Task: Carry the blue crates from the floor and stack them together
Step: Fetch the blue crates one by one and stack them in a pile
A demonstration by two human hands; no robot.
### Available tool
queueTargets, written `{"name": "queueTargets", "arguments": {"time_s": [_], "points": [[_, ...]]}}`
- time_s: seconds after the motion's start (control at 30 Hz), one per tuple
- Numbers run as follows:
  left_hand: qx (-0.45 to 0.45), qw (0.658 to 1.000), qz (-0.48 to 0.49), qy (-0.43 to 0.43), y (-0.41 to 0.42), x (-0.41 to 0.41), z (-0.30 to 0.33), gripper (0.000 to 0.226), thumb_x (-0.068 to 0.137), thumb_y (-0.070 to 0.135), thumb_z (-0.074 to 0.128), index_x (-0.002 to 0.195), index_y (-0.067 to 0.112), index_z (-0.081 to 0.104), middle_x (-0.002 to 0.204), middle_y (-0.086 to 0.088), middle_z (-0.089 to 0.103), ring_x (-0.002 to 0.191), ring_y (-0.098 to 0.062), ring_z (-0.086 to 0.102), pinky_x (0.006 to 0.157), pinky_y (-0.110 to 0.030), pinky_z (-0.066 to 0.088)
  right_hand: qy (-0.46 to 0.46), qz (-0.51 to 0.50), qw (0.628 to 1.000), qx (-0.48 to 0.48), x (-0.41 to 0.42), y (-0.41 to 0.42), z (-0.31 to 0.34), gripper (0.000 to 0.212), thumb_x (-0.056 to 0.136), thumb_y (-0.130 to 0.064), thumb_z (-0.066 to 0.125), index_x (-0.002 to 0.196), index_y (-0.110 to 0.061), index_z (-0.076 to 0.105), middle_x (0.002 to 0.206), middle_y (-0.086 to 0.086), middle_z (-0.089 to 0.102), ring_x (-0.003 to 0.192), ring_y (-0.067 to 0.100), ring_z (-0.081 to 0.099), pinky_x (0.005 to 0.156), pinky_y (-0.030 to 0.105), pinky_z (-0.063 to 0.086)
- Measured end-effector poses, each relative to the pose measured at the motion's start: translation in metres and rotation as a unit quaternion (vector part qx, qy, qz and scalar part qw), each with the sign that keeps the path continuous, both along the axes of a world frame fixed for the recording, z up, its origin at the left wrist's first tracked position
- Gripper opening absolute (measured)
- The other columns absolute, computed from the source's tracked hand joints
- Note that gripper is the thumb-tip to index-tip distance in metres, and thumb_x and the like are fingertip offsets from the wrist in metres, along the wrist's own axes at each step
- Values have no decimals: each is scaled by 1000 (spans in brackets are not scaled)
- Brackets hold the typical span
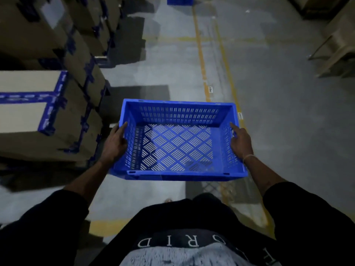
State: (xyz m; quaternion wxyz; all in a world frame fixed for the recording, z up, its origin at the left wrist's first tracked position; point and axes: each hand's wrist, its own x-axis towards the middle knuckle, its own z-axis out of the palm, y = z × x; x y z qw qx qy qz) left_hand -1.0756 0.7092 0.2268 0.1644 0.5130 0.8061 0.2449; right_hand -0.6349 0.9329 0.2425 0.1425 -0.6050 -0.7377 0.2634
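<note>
An empty blue crate (178,114) with slotted walls and a lattice bottom hangs in the air in front of me, above the grey floor. My left hand (115,143) grips its left wall from outside. My right hand (241,142) grips its right wall, the forefinger stretched along the rim. Far ahead, at the top edge of the view, another blue crate (179,0) stands on the floor, mostly cut off.
Stacks of cardboard boxes (48,54) with blue tape line the left side. Yellow floor lines (200,58) run ahead along the aisle. More boxes and a pale frame (338,47) stand at the right. The grey floor between them is open.
</note>
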Motion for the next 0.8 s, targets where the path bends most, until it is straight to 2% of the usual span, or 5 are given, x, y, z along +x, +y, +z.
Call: {"name": "queueTargets", "arguments": {"time_s": [0.1, 0.37, 0.57, 0.7, 0.8], "points": [[-2, 1000, -19, 12, 56, -30, -1, 75, 87, 2, 61, 156, 18, 38, 157, -14, 35, 123, -38, 56, 93, -50, 52, 0, -15, 1000, -6, -23, 47, 0, 59, 96, -1, 42, 150, -25, 39, 121, 15, 49, 106, 36, 55, 87, 33, 42], [-23, 1000, -3, -1, 225, -84, -13, 73, 91, 6, 58, 157, 24, 34, 161, -12, 31, 135, -39, 49, 101, -52, 49, -13, -6, 1000, 0, -77, 217, -20, 60, 94, 0, 44, 150, -20, 39, 122, 19, 49, 105, 39, 56, 88, 38, 46], [-4, 1000, 6, -19, 366, -113, 8, 73, 92, 7, 60, 157, 23, 33, 159, -8, 32, 119, -34, 59, 91, -51, 56, -2, -7, 1000, 1, -118, 369, -7, 61, 93, 3, 44, 149, -19, 41, 119, 19, 49, 104, 40, 55, 90, 39, 45], [27, 999, -29, -35, 455, -142, 25, 82, 85, -4, 64, 156, 24, 33, 153, -11, 37, 118, -33, 58, 96, -50, 54, 7, -13, 1000, 9, -146, 460, 12, 60, 93, 3, 43, 148, -22, 43, 118, 17, 49, 102, 39, 56, 87, 36, 45], [17, 998, -25, -53, 514, -162, 30, 82, 86, -3, 66, 156, 23, 33, 156, -2, 33, 126, -26, 53, 102, -45, 49, 10, -9, 1000, 25, -166, 520, 22, 60, 92, 3, 44, 147, -21, 44, 116, 18, 49, 101, 38, 56, 89, 35, 45]]}}
